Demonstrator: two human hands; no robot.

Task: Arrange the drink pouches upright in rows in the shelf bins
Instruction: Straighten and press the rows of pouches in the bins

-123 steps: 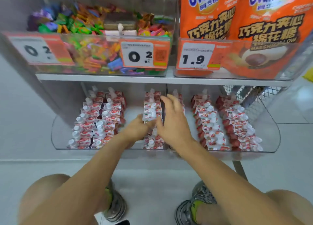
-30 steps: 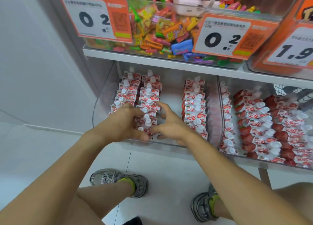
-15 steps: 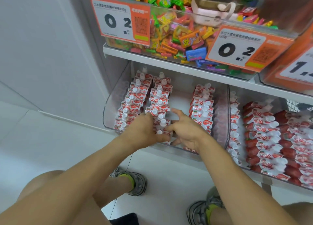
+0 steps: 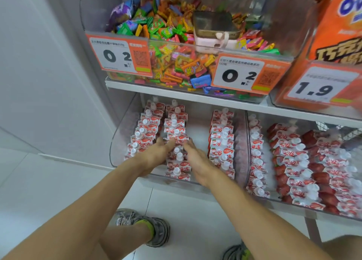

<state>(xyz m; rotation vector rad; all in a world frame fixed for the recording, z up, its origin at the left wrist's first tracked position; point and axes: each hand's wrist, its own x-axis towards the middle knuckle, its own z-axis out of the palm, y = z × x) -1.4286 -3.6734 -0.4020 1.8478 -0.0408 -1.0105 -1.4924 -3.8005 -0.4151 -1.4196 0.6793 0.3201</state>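
Observation:
Red-and-white drink pouches with white caps stand in rows in two clear shelf bins. The left bin [image 4: 120,140] holds a left row [image 4: 146,130], a middle row [image 4: 177,122] and a right row [image 4: 222,142]. My left hand [image 4: 154,156] and my right hand [image 4: 195,160] flank the middle row about halfway along. Their fingers are straight and press against its two sides. The right bin [image 4: 305,123] holds several more rows [image 4: 290,162], whose pouches lean over.
The shelf above [image 4: 176,95] carries a bin of loose coloured candies [image 4: 166,44] with a pink-cased phone [image 4: 213,30] lying on them, orange price tags, and orange Ovaltine bags [image 4: 337,34]. A white wall stands at left. My shoes [image 4: 152,230] are on the tiled floor.
My hands left the row by the bin divider for the left bin's middle row, then slid from its front end deeper along it, fingers straightening. My view rose.

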